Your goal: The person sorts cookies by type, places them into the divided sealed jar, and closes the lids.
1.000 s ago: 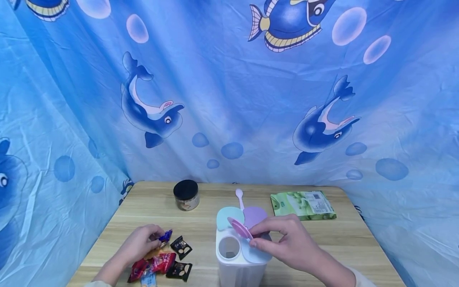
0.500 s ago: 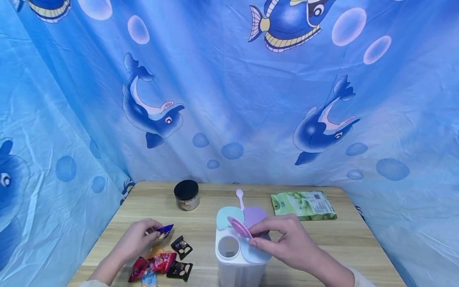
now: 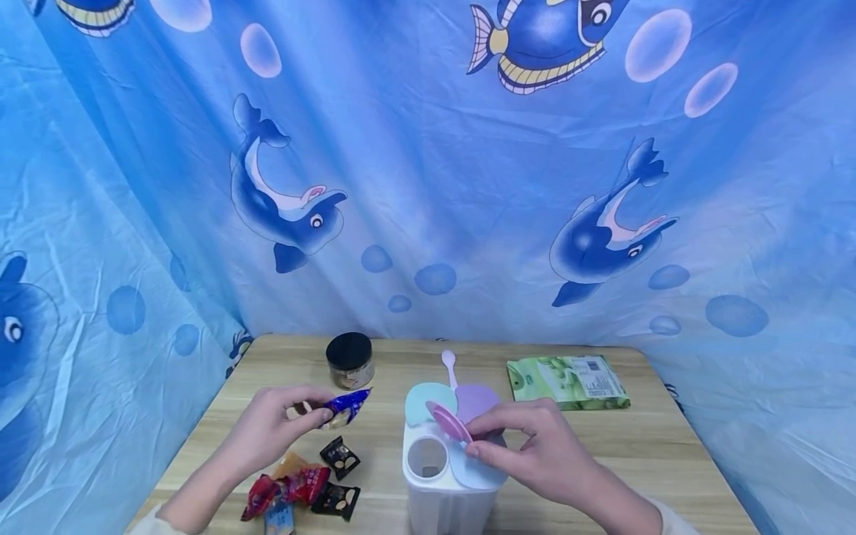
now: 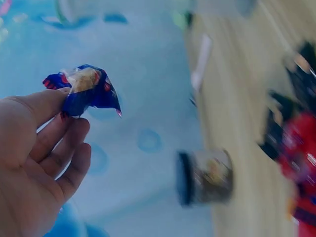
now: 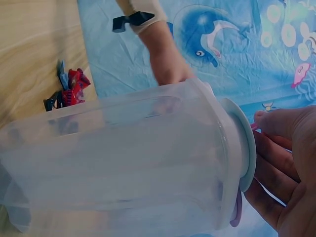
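In the head view, my left hand (image 3: 267, 427) holds a small snack packet in a shiny blue wrapper (image 3: 348, 403) above the table. The left wrist view shows that blue packet (image 4: 86, 91) pinched between thumb and fingers, its pale filling visible through a clear part. With thumb and fingers, my right hand (image 3: 545, 449) pinches a pink lid (image 3: 446, 421), tilted up from a tall white container (image 3: 444, 513). Beneath it a round opening (image 3: 427, 469) is uncovered. Mint (image 3: 428, 401), purple (image 3: 476, 400) and pale blue (image 3: 468, 469) lids lie flat on the other sections.
Red packets (image 3: 304, 484) and black packets (image 3: 339, 457) lie left of the container. A jar with a black lid (image 3: 349, 351), a pale pink spoon (image 3: 448, 362) and a green bag (image 3: 568, 383) are at the back. A blue curtain (image 3: 428, 186) hangs behind the table.
My left hand has lifted the blue packet off the pile and carried it up and rightward, in front of the jar. The right hand and pink lid have stayed in place.
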The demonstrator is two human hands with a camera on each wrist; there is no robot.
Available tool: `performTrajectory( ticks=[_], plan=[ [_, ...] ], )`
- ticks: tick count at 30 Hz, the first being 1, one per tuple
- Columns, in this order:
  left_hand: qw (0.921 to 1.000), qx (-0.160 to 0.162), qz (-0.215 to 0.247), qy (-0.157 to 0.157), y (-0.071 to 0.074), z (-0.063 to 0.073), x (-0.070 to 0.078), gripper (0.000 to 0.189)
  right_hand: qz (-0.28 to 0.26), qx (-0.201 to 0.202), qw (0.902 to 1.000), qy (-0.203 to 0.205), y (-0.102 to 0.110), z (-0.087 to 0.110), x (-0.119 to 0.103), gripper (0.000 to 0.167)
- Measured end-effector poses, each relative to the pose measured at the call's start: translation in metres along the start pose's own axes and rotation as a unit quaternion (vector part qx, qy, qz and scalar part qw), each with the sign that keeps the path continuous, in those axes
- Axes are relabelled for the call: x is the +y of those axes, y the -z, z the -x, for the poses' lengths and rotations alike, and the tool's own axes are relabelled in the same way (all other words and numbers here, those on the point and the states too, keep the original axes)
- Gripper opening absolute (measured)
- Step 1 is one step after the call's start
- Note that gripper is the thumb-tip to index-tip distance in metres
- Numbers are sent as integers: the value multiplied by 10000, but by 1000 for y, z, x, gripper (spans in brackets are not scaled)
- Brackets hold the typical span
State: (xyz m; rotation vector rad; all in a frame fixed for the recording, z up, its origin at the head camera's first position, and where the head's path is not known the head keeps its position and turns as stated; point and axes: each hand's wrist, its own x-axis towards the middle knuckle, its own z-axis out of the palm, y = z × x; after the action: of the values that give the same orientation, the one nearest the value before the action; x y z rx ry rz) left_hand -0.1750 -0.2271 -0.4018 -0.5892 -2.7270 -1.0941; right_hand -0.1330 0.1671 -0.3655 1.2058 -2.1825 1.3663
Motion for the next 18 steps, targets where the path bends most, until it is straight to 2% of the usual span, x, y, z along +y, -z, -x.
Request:
performTrajectory(
  ticks=[6, 9, 14, 18],
  plan=[
    [9982, 35, 464, -377, 4, -1, 49, 20, 69, 33, 10000, -13, 0, 0, 0, 14],
    [9949, 12, 691, -732, 6, -1, 67, 20, 75, 44, 10000, -27, 0, 0, 0, 14],
    [9859, -133, 1021, -1318, 5, -2, 86, 22, 53, 32, 9999, -104, 0, 1, -1, 14],
    [9787, -428, 1325, -1508, 0, -6, 93, 19, 60, 39, 9999, -148, 0, 0, -1, 14]
  ],
)
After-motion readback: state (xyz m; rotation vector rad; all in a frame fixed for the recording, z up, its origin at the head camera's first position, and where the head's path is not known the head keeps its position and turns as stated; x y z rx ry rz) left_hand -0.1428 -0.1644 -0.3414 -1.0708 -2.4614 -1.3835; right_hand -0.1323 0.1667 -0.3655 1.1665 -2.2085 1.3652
